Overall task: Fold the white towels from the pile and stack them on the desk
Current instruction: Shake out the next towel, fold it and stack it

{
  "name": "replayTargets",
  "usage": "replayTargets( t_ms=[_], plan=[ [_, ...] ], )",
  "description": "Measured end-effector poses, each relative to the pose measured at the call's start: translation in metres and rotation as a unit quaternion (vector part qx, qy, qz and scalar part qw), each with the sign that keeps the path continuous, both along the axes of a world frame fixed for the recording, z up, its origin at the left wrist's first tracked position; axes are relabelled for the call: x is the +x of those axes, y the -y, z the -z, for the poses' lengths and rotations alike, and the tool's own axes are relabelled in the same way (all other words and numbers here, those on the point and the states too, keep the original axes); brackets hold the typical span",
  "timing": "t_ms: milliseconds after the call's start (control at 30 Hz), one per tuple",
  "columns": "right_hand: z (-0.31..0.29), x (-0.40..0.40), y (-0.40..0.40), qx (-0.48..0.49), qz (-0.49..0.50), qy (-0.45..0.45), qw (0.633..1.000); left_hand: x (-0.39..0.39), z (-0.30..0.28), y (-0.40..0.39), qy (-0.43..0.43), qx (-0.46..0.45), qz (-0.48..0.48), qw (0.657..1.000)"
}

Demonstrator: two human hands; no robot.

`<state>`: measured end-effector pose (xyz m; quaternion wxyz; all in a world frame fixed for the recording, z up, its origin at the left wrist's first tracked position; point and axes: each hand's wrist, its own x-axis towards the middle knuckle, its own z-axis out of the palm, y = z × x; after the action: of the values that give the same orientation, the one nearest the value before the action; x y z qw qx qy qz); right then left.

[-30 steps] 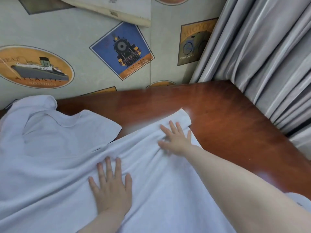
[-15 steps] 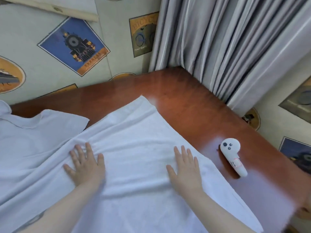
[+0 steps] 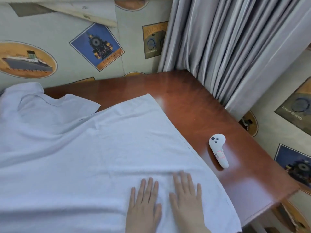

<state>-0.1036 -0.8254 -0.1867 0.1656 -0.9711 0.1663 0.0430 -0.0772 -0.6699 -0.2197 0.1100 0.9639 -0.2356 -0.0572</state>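
Head view: a white towel [image 3: 104, 148] lies spread flat across the reddish-brown desk [image 3: 193, 101], filling the left and centre of the frame, its far corner reaching toward the upper middle and its right edge running diagonally down to the lower right. At the bottom centre both hands rest palm-down on the cloth, side by side and nearly touching. The left hand [image 3: 143, 204] lies flat with straight fingers slightly spread, gripping nothing. The right hand [image 3: 185, 200] lies just to its right, fingers likewise straight and pressed to the towel; its fingertips are blurred. A faint crease in the cloth runs across just above the fingertips.

In the upper left of the frame a pile of towels [image 3: 42, 115] sits rumpled against the wall, partly overlapped by the spread towel. On bare wood to the right of the towel lies a white controller [image 3: 218, 149], apart from the cloth. Behind the desk is wallpaper [image 3: 67, 39] printed with ship and locomotive emblems, and a grey curtain [image 3: 235, 47] hangs at the upper right.
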Motion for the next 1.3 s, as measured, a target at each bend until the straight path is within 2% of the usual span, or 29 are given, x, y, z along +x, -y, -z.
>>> replayTargets(
  t_ms=[33, 133, 167, 200, 267, 400, 433, 467, 567, 633, 767, 867, 967, 1033, 1100, 1200, 1233, 1300],
  plan=[
    [0.0, -0.007, -0.002, -0.003, -0.038, 0.002, 0.999, -0.001, -0.006, 0.0, -0.007, 0.021, 0.008, 1.0],
    [0.02, -0.016, 0.023, -0.049, -0.057, -0.044, 0.996, -0.007, -0.033, -0.009, -0.032, 0.105, 0.025, 0.994],
    [0.022, -0.016, 0.034, -0.063, -0.055, -0.064, 0.994, -0.01, -0.039, -0.016, -0.027, 0.106, 0.02, 0.994],
    [0.024, -0.013, 0.038, -0.079, -0.063, -0.062, 0.993, -0.018, -0.041, -0.031, -0.014, 0.093, -0.012, 0.995],
    [0.024, -0.005, 0.043, -0.093, -0.055, -0.063, 0.992, -0.033, -0.041, -0.059, -0.058, 0.069, -0.121, 0.989],
    [0.008, 0.01, -0.005, -0.043, 0.0, -0.081, 0.996, -0.102, -0.026, -0.148, -0.129, 0.067, -0.36, 0.922],
    [0.003, 0.007, -0.03, -0.036, -0.034, -0.075, 0.996, -0.117, -0.021, -0.167, -0.155, 0.059, -0.392, 0.905],
    [-0.003, -0.004, -0.066, -0.041, -0.109, -0.059, 0.991, -0.135, -0.018, -0.184, -0.162, 0.06, -0.412, 0.894],
    [-0.016, -0.046, -0.172, -0.02, -0.356, -0.068, 0.932, -0.167, -0.018, -0.222, -0.179, 0.048, -0.429, 0.884],
    [-0.019, -0.07, -0.231, -0.003, -0.424, -0.102, 0.9, -0.183, -0.021, -0.245, -0.207, 0.03, -0.423, 0.882],
    [-0.021, -0.091, -0.317, 0.02, -0.483, -0.124, 0.866, -0.205, -0.032, -0.305, -0.214, 0.004, -0.426, 0.879],
    [-0.02, -0.108, -0.39, 0.038, -0.502, -0.125, 0.855, -0.222, -0.045, -0.374, -0.233, -0.062, -0.429, 0.871],
    [-0.011, -0.12, -0.45, 0.03, -0.511, -0.107, 0.852, -0.23, -0.055, -0.433, -0.209, -0.143, -0.426, 0.869],
    [-0.009, -0.122, -0.475, -0.008, -0.494, -0.063, 0.867, -0.229, -0.06, -0.465, -0.183, -0.204, -0.481, 0.833],
    [-0.011, -0.118, -0.478, -0.018, -0.462, -0.068, 0.884, -0.225, -0.063, -0.489, -0.147, -0.253, -0.548, 0.784],
    [-0.016, -0.103, -0.464, 0.028, -0.397, -0.161, 0.903, -0.21, -0.061, -0.519, -0.093, -0.269, -0.592, 0.754],
    [-0.021, -0.093, -0.456, 0.012, -0.373, -0.2, 0.906, -0.203, -0.061, -0.527, -0.078, -0.275, -0.603, 0.745],
    [-0.039, -0.066, -0.44, -0.08, -0.342, -0.258, 0.9, -0.184, -0.063, -0.541, -0.059, -0.293, -0.623, 0.723]
  ],
)
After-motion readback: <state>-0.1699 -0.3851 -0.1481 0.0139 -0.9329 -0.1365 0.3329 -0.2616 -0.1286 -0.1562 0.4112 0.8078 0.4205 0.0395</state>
